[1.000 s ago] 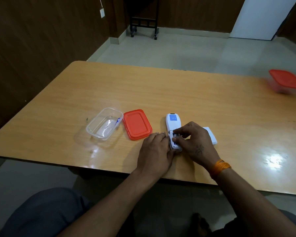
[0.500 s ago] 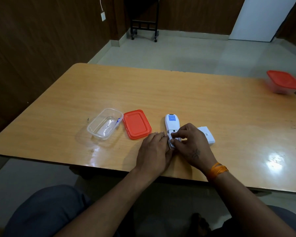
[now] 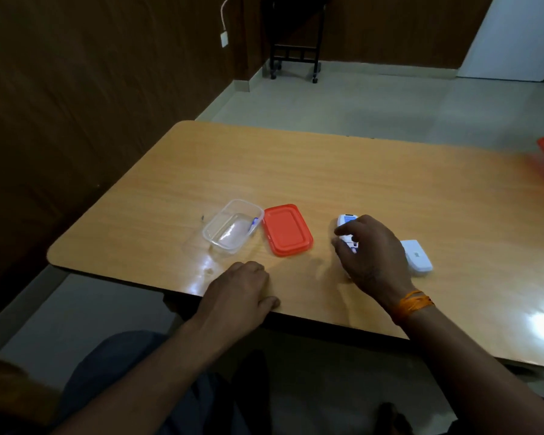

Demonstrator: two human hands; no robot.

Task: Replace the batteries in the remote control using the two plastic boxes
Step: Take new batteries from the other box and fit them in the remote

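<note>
Remote control (image 3: 347, 221) sits mid desk near front edge — right hand (image 3: 369, 249) curls over it, pinching a battery I think; left hand (image 3: 239, 290) relaxed at front edge. Lift straight, drop in clear box (image 3: 233, 227).

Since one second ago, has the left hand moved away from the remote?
Yes. The left hand has left the remote and now lies near the table edge, below the orange lid, which has not moved.

head-worn view, looking forward and down, close over table (image 3: 358, 171)
</note>
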